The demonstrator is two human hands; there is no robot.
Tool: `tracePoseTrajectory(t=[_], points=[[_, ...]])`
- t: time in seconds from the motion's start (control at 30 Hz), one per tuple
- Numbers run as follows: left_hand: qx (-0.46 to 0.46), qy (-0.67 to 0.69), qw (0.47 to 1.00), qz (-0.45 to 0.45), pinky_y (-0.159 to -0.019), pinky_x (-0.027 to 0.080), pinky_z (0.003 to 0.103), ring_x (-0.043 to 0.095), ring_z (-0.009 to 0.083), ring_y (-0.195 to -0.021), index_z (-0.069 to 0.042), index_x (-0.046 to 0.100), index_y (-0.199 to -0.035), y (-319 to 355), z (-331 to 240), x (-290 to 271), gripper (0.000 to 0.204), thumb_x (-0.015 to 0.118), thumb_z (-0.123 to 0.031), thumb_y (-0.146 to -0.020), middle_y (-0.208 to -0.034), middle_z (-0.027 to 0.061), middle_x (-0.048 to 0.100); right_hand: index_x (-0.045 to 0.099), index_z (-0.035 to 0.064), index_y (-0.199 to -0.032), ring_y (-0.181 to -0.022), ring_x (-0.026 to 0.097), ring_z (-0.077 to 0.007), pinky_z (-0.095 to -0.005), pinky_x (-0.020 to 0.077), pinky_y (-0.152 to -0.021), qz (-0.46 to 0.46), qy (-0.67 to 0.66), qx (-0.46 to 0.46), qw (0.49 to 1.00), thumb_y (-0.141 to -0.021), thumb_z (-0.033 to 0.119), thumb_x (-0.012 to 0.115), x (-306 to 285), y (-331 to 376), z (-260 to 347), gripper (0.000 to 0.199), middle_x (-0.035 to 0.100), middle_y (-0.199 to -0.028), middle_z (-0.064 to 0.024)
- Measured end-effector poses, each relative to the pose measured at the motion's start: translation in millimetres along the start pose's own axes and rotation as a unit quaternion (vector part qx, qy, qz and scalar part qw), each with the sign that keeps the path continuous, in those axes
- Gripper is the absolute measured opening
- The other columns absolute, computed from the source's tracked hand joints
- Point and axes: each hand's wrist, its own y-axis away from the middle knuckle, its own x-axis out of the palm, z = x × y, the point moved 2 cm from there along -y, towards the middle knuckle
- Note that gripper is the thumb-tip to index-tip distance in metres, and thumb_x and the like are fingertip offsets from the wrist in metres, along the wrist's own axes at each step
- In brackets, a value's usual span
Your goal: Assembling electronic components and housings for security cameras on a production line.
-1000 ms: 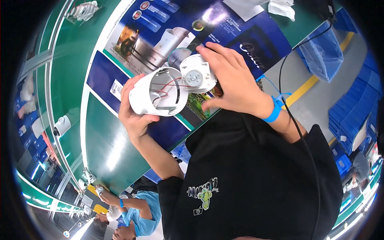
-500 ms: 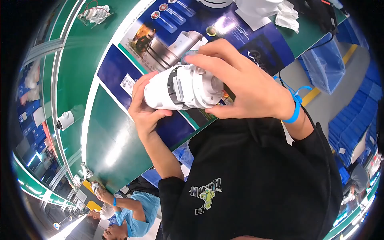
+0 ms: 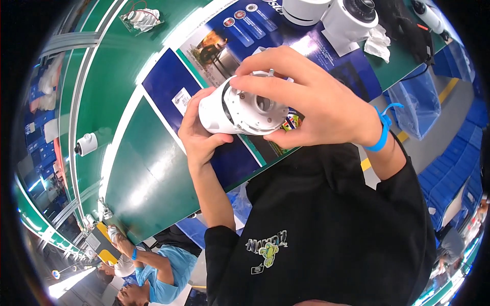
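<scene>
The fingers [image 3: 275, 84] of the right hand [image 3: 316, 104] curl over the top and near rim of a white, drum-shaped plastic housing [image 3: 240, 109], thumb under its lower edge, so they close on the round metal end plate [image 3: 258, 107] that faces the camera. The left hand [image 3: 200, 135] cups the far, closed end of the same housing from below and behind, its fingers wrapped narrowly round the barrel. The housing is held in the air just above the green surface [image 3: 148, 173], its long axis running roughly left to right and tilted a little, with the open plate end toward the right hand, which is thus the nearer one to that face. Both hands touch it; neither has free fingers. Beneath lies a flattened blue printed carton sheet [image 3: 168, 84], and the near edge of the surface passes just below the wrists, close to the person's black shirt. A blue band [image 3: 382, 133] circles the right wrist. Further off stand two more white round housings [image 3: 332, 15] at the top, well apart, a small white cylindrical part [image 3: 87, 144] at left, and a bagged part [image 3: 143, 18].
</scene>
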Motion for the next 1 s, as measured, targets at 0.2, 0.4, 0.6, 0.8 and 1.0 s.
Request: tracePoseTrajectory(t=[0.2,0.4,0.6,0.8,1.0], points=[[-0.014,0.024,0.999,-0.037,-0.101,0.042,0.039,0.053,0.0254,-0.119,0.006,0.05,-0.13,7,8,-14,0.097,0.093,-0.031,-0.051,-0.13,0.0155,0.053,0.059,0.0072,-0.123,-0.109,0.056,-0.0288,-0.0355,0.0492,-0.088,0.01,-0.04,-0.028,0.999,-0.057,-0.003,0.075,9,-11,-12,0.069,0.054,-0.122,-0.0109],[-0.067,0.093,0.993,-0.033,-0.099,0.044,0.036,0.057,0.0222,-0.114,0.006,0.047,-0.133,9,17,-20,0.107,0.093,-0.041,-0.049,-0.124,0.0118,0.059,0.059,0.0083,-0.123,-0.116,0.052,-0.0319,-0.0387,0.047,-0.093,0.067,-0.072,-0.101,0.99,-0.056,-0.008,0.071,16,-19,-15,0.07,0.053,-0.128,-0.0108],[-0.16,0.118,0.98,-0.011,-0.097,0.046,0.037,0.058,0.0218,-0.114,0.005,0.042,-0.137,17,32,-30,0.118,0.09,-0.055,-0.047,-0.124,0.0117,0.058,0.06,0.0075,-0.121,-0.122,0.049,-0.0352,-0.0426,0.0456,-0.097,0.173,-0.161,-0.107,0.966,-0.057,-0.01,0.066,27,-31,-15,0.066,0.053,-0.131,-0.012],[-0.262,0.123,0.95,-0.118,-0.096,0.051,0.036,0.061,0.0212,-0.11,0.001,0.044,-0.135,16,25,-21,0.112,0.091,-0.051,-0.048,-0.124,0.0102,0.059,0.06,0.0057,-0.12,-0.118,0.053,-0.0345,-0.0389,0.048,-0.095,0.157,-0.231,-0.1,0.955,-0.061,-0.007,0.063,43,-48,-20,0.061,0.053,-0.131,-0.0132],[-0.157,0.295,0.941,-0.049,-0.101,0.048,0.046,0.057,0.03,-0.118,-0.007,0.036,-0.142,16,32,-30,0.108,0.087,-0.052,-0.059,-0.134,0.0145,0.052,0.016,0.002,-0.15,-0.144,0.02,-0.0323,-0.0421,0.0209,-0.116,0.082,-0.168,-0.084,0.979,-0.063,0.028,0.088,63,-31,-31,0.117,0.019,-0.155,-0.0179]])
